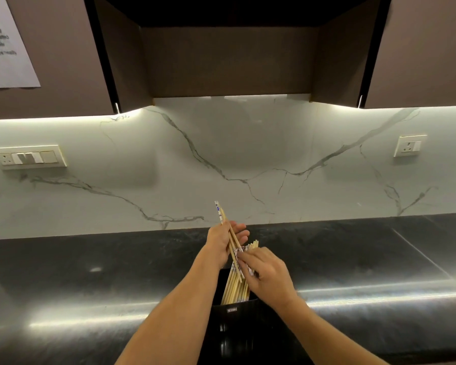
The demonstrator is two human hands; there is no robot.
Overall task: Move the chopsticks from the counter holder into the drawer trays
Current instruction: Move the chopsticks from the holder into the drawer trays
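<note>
A black holder (231,327) stands on the dark counter near its front edge, with a bundle of pale wooden chopsticks (234,288) leaning in it. My left hand (221,243) is raised just above the holder and grips a few chopsticks (228,230), one with a blue-and-white patterned top, tilted up to the left. My right hand (267,275) sits over the top of the holder with its fingers pinched on a patterned chopstick (248,266) in the bundle. No drawer or tray is in view.
The black stone counter (90,285) runs left to right with a shiny front edge. A white marble backsplash (221,159) carries a switch panel (28,156) on the left and a socket (409,146) on the right. Dark upper cabinets (229,48) hang overhead.
</note>
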